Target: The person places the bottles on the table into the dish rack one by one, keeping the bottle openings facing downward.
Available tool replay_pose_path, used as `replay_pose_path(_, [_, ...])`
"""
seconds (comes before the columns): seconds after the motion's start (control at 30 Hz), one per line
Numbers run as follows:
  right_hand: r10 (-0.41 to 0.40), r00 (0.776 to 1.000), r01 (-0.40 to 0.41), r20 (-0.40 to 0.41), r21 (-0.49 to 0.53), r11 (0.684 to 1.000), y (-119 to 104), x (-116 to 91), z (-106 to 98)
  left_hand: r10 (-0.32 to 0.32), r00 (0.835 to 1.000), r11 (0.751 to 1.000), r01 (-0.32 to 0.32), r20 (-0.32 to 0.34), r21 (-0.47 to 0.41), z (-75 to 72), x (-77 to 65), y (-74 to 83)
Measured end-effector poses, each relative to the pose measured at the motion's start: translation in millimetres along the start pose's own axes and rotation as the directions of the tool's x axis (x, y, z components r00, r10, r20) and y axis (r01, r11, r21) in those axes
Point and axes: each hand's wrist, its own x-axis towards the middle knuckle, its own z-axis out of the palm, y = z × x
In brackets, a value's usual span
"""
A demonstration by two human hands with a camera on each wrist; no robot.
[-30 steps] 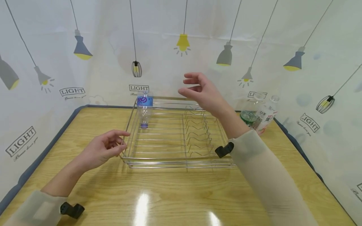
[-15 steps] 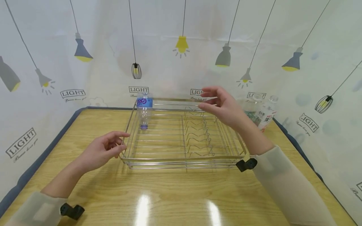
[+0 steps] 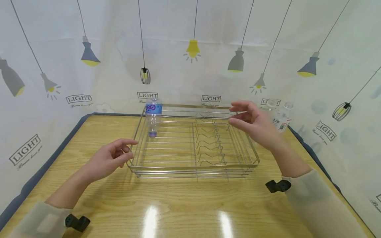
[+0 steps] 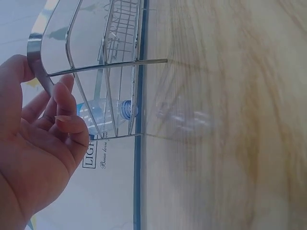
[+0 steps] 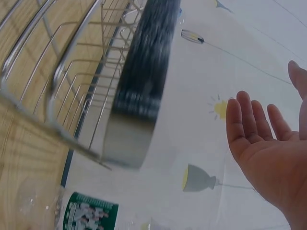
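Observation:
A wire dish rack (image 3: 190, 167) with a flat metal rim lies across the table. At its left side my left hand (image 3: 104, 162) holds the rim near the front corner; the left wrist view has the thumb and fingers on either side of this rim (image 4: 36, 52). Cap down, a clear plastic bottle (image 3: 153, 115) with a blue label and purple cap stands in the rack's back left corner. Over the back right part of the rack, my right hand (image 3: 257, 127) hovers with nothing in it, its fingers (image 5: 244, 115) loosely extended.
Behind my right hand stand two more bottles: a clear one with a green label (image 5: 91, 211) and one with a white printed label (image 3: 282, 117). Wavy wire dividers (image 3: 208, 140) fill the rack's right half. A lamp-printed curtain (image 3: 172, 49) encloses the wooden table (image 3: 184, 205).
My right hand has moved right and lower, from above the rack's middle to its right side, partly covering the two bottles. My left hand stays on the rim.

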Motion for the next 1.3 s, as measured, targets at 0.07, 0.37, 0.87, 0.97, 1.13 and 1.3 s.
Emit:
replay_pose_path(0.07, [-0.023, 0.999, 0.023, -0.027, -0.001, 1.0, 5, -6, -8, 0.003, 1.0, 1.0, -0.003, -0.007, -0.004, 0.8, -0.2, -0.8])
replay_pose_path(0.37, [-0.065, 0.973, 0.103, -0.22, 0.165, 0.981, 31, -31, -61, 0.023, 0.999, 1.0, -0.024, -0.025, -0.014, 2.7, 1.2, -4.3])
replay_pose_path(0.87, [0.25, 0.88, -0.182, -0.404, 0.2, 0.963, 118, -48, -120, 0.017, 0.999, 0.999, -0.019, -0.038, -0.038, 2.5, -0.5, -4.0])
replay_pose_path(0.97, [0.308, 0.857, -0.282, -0.414, 0.124, 0.951, 136, -47, -122, 0.009, 0.999, 0.999, -0.01, -0.041, -0.038, 3.7, -0.4, -3.7])
replay_pose_path(1.13, [0.355, 0.825, -0.257, -0.439, 0.267, 0.929, 154, -42, -123, 0.002, 0.999, 0.999, -0.004, -0.046, -0.04, 5.9, -0.1, -4.0])
replay_pose_path(1.3, [0.381, 0.804, -0.273, -0.456, 0.287, 0.918, 167, -35, -120, 0.0, 0.999, 0.999, -0.003, -0.049, -0.054, 7.4, -0.4, -4.7])
